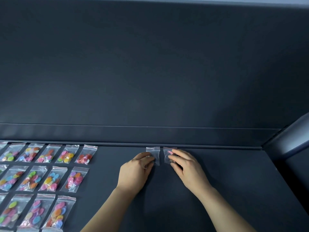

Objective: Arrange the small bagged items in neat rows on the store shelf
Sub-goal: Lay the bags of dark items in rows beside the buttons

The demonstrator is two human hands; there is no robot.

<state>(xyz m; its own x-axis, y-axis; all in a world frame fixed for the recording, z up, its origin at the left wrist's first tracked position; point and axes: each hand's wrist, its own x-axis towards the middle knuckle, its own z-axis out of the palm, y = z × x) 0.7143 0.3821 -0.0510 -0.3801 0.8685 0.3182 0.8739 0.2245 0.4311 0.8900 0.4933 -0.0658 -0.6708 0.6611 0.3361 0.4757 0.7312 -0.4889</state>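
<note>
Your left hand (136, 169) has its fingers curled down together onto the lower left of the left bag (155, 152), hiding what is inside. Whether the thumb pinches the plastic cannot be told. Your right hand (187, 166) lies flatter, fingers nearly straight and slightly apart, tips resting on the right bag (166, 155) beside a pink piece inside it. Both bags lie flat on the shelf (217, 190), side by side with a narrow gap between them, their tops just short of the back ledge (117, 134) and sticking out past your fingertips. The button bags (50, 179) lie in rows well to the left, apart from these two.
</note>
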